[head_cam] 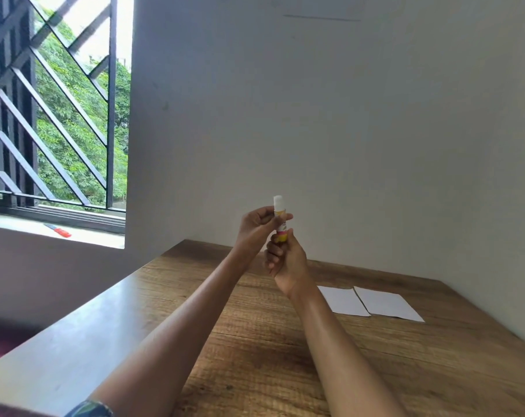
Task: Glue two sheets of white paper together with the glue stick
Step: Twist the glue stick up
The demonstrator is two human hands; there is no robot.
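Observation:
A small glue stick with a white cap and a yellow and pink label is held upright in the air above the far part of the wooden table. My right hand grips its lower end from below. My left hand pinches its upper body just under the cap. Two sheets of white paper lie flat side by side on the table to the right of my hands, the left sheet touching or slightly overlapping the right sheet. Neither hand touches the paper.
A plain wall stands right behind and to the right of the table. A barred window is at the left, with a red and blue object on its sill. The table's left edge runs diagonally toward me.

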